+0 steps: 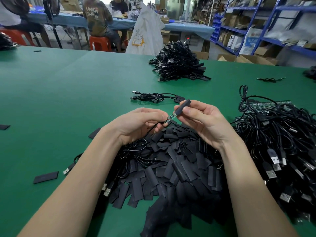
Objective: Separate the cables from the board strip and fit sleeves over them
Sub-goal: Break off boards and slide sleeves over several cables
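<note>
Cable [150, 130] with a small green board [170, 118] at its tip is held up between both hands, above the middle of the green counter [71, 86]. Left hand [140, 124] pinches the cable just behind the board, its grip closed on it, and the black lead loops down from there toward the heap below. Right hand [201, 120] pinches a black sleeve [182, 107] between thumb and fingers, tilted, its lower mouth touching the board's far end. Beneath the hands lies a heap of flat black sleeves [171, 168], spreading toward the near edge of the counter, with a few stray pieces off to the left. By the right edge sits a tangle of USB cables [277, 147] lying over green board strips [266, 104]. Just beyond the hands rest two sleeved cables [153, 97], and farther toward the far edge stands a stack of finished cables [179, 64].
</note>
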Tool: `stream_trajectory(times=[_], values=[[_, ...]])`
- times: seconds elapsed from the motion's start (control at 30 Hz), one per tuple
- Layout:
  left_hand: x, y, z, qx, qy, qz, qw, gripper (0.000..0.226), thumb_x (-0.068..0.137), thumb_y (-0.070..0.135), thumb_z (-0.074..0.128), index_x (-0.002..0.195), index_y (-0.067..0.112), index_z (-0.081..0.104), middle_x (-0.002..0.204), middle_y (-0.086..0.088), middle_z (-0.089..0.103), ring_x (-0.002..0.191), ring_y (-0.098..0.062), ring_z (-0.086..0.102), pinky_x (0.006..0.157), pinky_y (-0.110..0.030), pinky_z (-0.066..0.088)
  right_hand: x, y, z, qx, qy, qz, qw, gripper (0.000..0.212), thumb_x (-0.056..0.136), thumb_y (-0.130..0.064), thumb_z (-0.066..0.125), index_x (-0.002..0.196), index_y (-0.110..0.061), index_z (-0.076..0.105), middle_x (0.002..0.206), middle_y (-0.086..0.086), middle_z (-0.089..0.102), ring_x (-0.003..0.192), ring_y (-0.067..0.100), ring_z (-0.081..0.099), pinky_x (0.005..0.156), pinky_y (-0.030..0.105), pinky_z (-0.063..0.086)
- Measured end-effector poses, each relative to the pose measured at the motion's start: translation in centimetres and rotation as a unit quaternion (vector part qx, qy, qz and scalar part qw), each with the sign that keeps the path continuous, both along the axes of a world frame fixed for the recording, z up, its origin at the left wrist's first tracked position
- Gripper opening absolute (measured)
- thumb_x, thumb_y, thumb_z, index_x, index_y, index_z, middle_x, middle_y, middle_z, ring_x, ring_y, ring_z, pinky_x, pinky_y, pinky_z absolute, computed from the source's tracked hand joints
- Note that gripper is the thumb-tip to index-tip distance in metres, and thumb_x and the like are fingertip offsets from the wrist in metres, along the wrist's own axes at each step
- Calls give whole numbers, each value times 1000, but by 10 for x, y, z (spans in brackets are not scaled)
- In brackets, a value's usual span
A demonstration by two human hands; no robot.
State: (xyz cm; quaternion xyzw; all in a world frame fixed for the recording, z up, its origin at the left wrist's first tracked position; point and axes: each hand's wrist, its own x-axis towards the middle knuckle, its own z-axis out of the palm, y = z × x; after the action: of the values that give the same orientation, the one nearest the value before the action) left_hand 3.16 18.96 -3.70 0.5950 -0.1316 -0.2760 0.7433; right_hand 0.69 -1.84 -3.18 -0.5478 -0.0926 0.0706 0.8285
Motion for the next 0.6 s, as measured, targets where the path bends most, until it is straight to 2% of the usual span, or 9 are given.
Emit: stream_trajectory(times=[0.3, 0.47, 0.6], values=[[-1, 2, 2, 4, -10, 12, 1000, 12, 78, 12, 66, 88, 6, 65, 73, -2, 67, 56, -5, 55, 55, -11, 48, 1, 5, 0, -46, -44, -25, 998, 22, 73, -8, 75, 94, -6, 75, 96, 15, 78, 87, 18, 75, 75, 22, 59], [-1, 2, 2, 9, -16, 8, 1000, 10, 81, 13, 65, 89, 7, 65, 72, 0, 66, 57, -4, 54, 57, -11, 49, 1, 6, -2, -37, -41, -9, 998, 15, 73, -8, 75, 87, -12, 80, 96, 14, 78, 89, 18, 75, 77, 21, 59], [-2, 1, 3, 2, -17, 7, 1000, 9, 84, 12, 63, 92, 7, 64, 71, 1, 65, 58, -5, 55, 58, -12, 49, 4, 9, -7, -38, -36, -2, 999, 15, 73, -9, 77, 88, -12, 80, 98, 15, 78, 91, 20, 75, 80, 23, 59]])
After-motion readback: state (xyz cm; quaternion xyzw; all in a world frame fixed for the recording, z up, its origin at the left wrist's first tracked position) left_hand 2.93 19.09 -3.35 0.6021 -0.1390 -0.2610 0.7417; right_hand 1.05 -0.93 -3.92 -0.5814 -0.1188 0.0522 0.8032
